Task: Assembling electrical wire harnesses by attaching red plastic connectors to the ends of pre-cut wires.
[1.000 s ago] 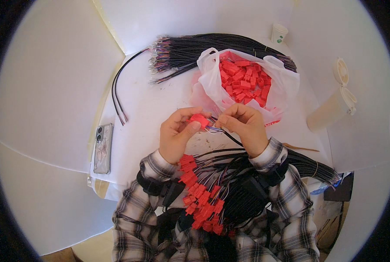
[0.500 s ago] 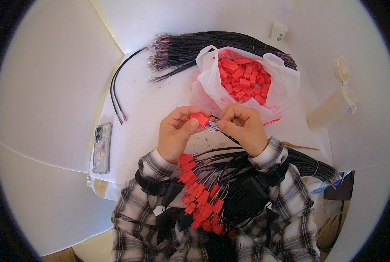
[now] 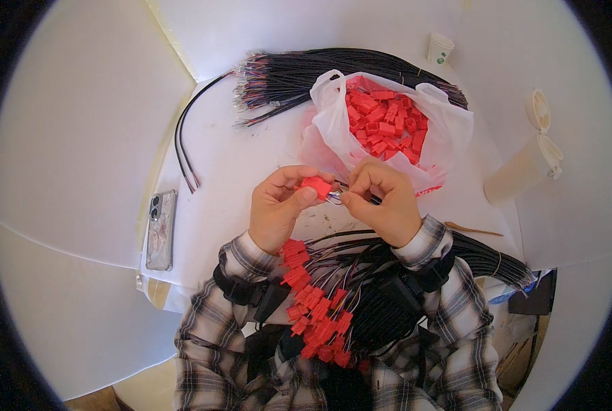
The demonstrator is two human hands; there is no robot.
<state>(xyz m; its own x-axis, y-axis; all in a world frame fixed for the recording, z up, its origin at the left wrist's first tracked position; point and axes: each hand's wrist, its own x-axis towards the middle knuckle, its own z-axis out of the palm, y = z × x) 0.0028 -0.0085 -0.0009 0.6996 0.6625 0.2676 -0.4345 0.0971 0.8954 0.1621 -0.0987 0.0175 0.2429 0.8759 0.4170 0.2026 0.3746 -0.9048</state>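
Observation:
Between thumb and fingers, my left hand (image 3: pixel 279 205) holds a red plastic connector housing (image 3: pixel 315 186). Thin white and blue wires (image 3: pixel 334 197) run from its right side to my right hand (image 3: pixel 382 198), which pinches them close to the housing. The black cable behind those wires is partly hidden by my right fingers. Below my hands lies a bundle of black cables (image 3: pixel 381 308), many ending in red connector housings (image 3: pixel 316 315), close to my body and under my forearms.
Loose red housings (image 3: pixel 381 123) fill a white plastic bag (image 3: pixel 325 106). Behind it lies a thick bundle of black cables (image 3: pixel 326 65) with bare-ended wires. A phone (image 3: pixel 160 229) rests at the left edge; a lidded jug (image 3: pixel 518 175) and a paper cup (image 3: pixel 440 48) stand at right.
My right fingers have come slightly nearer the housing, and less wire shows between them. My left hand keeps its hold almost in place.

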